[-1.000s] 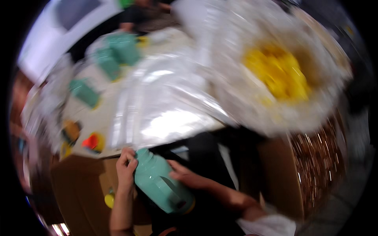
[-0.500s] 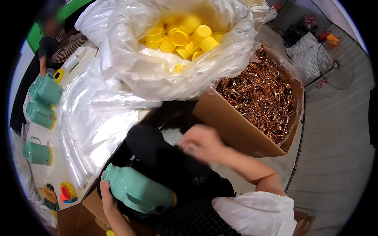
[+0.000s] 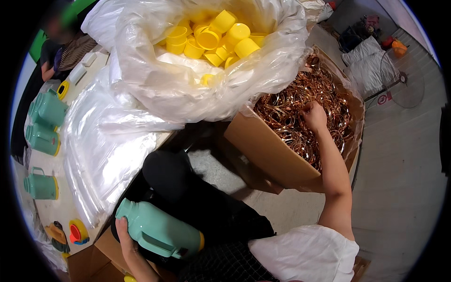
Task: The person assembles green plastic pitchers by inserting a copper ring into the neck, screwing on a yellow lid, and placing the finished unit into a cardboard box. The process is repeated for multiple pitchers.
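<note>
A mint-green vacuum flask (image 3: 164, 228) with a side handle and a yellow base lies tilted across my lap, its open neck toward the left. My left hand (image 3: 125, 236) is closed around it near the neck. Over on the right, a cardboard box (image 3: 263, 150) lined with clear plastic is heaped with shiny copper-coloured metal rings (image 3: 291, 136). Reaching into this heap, my right hand (image 3: 314, 116) has its fingers curled down among the rings. Whatever lies between those fingertips is hidden.
Yellow cups (image 3: 208, 39) fill a big clear plastic bag (image 3: 188, 96) ahead. On the left table, plastic sheets (image 3: 110, 141) lie beside more green flasks (image 3: 42, 185) and a roll of yellow tape (image 3: 79, 230). A person (image 3: 51, 56) sits at the far left; a fan (image 3: 401, 77) stands at right.
My right hand has swung from above my lap, up and to the right, into the box of rings. The left hand still holds the flask, nearly in place.
</note>
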Action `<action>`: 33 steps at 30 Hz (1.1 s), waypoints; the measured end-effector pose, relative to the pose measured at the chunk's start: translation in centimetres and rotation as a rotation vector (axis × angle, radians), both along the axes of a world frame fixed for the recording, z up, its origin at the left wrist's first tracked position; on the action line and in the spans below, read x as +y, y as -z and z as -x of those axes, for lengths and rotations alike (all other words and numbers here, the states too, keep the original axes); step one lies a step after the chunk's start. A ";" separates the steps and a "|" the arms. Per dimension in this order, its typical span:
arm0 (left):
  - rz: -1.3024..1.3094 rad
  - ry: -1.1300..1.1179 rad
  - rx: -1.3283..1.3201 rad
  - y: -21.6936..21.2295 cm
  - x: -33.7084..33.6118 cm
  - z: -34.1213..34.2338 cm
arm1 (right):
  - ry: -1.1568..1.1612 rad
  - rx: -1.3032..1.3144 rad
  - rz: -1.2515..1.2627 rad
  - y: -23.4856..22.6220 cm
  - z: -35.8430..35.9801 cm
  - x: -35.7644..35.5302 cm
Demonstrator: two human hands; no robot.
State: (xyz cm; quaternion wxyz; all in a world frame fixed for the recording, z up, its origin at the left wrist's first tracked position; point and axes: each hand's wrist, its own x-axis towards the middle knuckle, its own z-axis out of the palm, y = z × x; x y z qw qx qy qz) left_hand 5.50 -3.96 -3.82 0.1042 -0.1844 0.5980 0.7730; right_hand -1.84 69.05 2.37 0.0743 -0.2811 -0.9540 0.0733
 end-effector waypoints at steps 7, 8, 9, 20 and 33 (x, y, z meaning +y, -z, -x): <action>0.092 0.061 0.058 -2.8 2.7 1.4 | -0.166 0.827 -0.214 -7.4 0.5 -4.6; 0.090 0.078 0.049 -2.2 2.4 1.4 | -0.306 1.009 -0.230 -9.0 0.5 -7.4; 0.069 0.095 0.083 -2.4 2.6 1.6 | -0.314 1.181 0.263 -9.3 0.7 -10.5; 0.053 -0.019 0.208 -6.4 3.7 0.3 | -0.747 -0.218 1.676 2.6 3.4 -52.6; -0.137 -0.333 0.221 -3.3 4.8 -1.6 | -0.882 -0.028 1.483 2.4 -1.9 -51.2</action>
